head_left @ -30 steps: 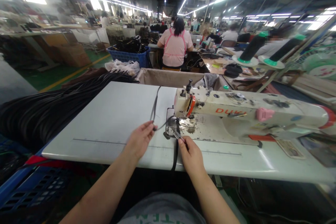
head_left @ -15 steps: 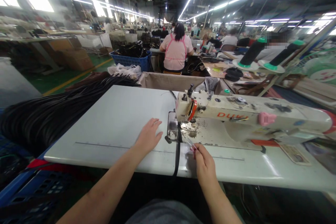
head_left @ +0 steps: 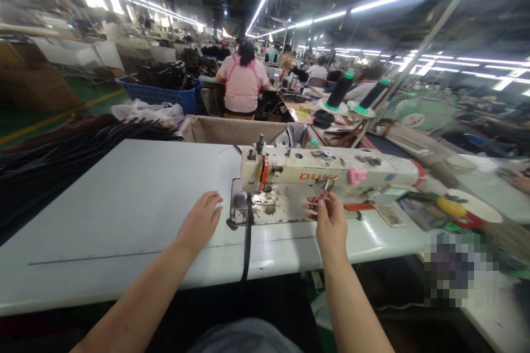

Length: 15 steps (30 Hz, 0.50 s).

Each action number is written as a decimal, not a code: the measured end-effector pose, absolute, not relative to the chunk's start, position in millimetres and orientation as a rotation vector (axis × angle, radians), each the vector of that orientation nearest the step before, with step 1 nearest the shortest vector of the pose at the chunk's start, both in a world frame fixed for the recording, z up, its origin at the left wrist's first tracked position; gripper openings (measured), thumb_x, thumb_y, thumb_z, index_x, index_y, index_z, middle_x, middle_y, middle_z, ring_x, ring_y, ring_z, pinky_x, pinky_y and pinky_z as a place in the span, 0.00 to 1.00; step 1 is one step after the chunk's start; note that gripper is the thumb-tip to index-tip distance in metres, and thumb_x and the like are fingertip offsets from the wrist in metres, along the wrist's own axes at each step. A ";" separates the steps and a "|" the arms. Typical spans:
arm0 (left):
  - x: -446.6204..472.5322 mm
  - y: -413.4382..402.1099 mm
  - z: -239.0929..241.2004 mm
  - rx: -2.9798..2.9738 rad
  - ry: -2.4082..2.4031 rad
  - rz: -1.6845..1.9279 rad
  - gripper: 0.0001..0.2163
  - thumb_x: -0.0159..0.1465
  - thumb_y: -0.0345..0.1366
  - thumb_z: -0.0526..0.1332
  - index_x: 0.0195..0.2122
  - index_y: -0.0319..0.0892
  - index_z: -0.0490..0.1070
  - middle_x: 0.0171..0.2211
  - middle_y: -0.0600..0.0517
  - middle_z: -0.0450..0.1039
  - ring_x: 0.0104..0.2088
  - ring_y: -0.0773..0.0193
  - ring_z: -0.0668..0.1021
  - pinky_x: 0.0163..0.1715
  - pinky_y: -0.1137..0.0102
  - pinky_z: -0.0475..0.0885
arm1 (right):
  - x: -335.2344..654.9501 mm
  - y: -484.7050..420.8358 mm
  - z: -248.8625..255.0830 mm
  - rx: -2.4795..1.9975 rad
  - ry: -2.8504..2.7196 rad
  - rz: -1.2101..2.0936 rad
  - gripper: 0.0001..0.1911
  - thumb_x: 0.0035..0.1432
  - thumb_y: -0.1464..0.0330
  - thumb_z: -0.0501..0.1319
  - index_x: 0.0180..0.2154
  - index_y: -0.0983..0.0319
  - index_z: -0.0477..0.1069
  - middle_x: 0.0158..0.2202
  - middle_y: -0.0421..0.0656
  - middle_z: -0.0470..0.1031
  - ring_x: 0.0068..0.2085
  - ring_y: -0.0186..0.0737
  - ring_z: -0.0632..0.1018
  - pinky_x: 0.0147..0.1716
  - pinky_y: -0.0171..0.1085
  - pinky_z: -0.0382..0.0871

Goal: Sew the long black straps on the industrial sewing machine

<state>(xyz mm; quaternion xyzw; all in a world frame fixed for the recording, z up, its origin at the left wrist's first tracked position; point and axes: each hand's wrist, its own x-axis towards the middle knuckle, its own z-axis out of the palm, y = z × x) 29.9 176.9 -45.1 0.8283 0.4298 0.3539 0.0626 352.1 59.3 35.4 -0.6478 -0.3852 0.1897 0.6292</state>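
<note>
My left hand is open over the white table, its fingers loosely spread and nothing in it. In my right hand is a pair of small scissors with pinkish handles, the metal blades pointing up and away. That hand hovers in front of the arm of the sewing machine. A narrow black strap runs from under the needle area toward me and drops over the table's front edge. Neither hand touches the strap.
A heap of long black strips lies left of the table. Behind the machine is a fabric-lined bin; a blue crate and a seated person are beyond. Two black thread cones stand at the back right.
My view has turned to the right. My right hand has lifted the scissors away from the strap, rightward toward the machine's arm. The left hand remains open beside the machine.
</note>
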 end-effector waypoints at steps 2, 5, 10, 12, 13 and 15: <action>30.9 174.6 -42.9 2.518 1.281 1.046 0.11 0.72 0.33 0.54 0.51 0.42 0.72 0.55 0.42 0.72 0.58 0.50 0.77 0.63 0.52 0.74 | 361.3 62.4 37.0 -1.530 -0.906 0.387 0.29 0.62 0.42 0.58 0.49 0.59 0.68 0.38 0.46 0.82 0.28 0.41 0.81 0.29 0.41 0.78; 31.9 173.3 -42.5 2.534 1.288 1.027 0.11 0.72 0.32 0.53 0.50 0.43 0.72 0.55 0.43 0.71 0.58 0.50 0.77 0.63 0.52 0.74 | 369.7 55.4 42.2 -1.627 -0.906 0.170 0.26 0.65 0.44 0.56 0.44 0.61 0.69 0.37 0.49 0.80 0.30 0.45 0.79 0.33 0.46 0.76; 33.1 174.6 -44.0 2.543 1.308 1.016 0.10 0.72 0.32 0.53 0.48 0.43 0.72 0.54 0.43 0.71 0.56 0.50 0.77 0.61 0.53 0.74 | 375.9 47.0 82.3 -1.674 -1.047 -0.253 0.22 0.66 0.51 0.58 0.47 0.62 0.75 0.48 0.56 0.76 0.52 0.57 0.75 0.55 0.57 0.68; 34.0 175.0 -43.3 2.541 1.305 1.014 0.10 0.71 0.32 0.52 0.48 0.43 0.72 0.53 0.43 0.71 0.55 0.51 0.77 0.60 0.53 0.75 | 378.4 57.3 106.1 -1.683 -1.269 -0.427 0.22 0.70 0.54 0.56 0.53 0.62 0.76 0.55 0.57 0.76 0.58 0.58 0.73 0.62 0.57 0.64; 34.3 175.1 -42.7 2.540 1.304 1.011 0.10 0.71 0.31 0.52 0.47 0.43 0.72 0.53 0.43 0.71 0.55 0.51 0.78 0.60 0.54 0.75 | 380.1 65.0 117.8 -1.687 -1.397 -0.527 0.23 0.71 0.55 0.54 0.57 0.62 0.75 0.58 0.57 0.75 0.61 0.58 0.72 0.64 0.57 0.62; 34.7 175.0 -41.2 2.535 1.306 1.008 0.10 0.71 0.31 0.52 0.47 0.43 0.72 0.52 0.43 0.71 0.54 0.52 0.78 0.59 0.55 0.75 | 383.8 81.6 138.7 -1.686 -1.608 -0.641 0.25 0.73 0.56 0.52 0.61 0.61 0.72 0.62 0.56 0.74 0.63 0.58 0.71 0.64 0.56 0.63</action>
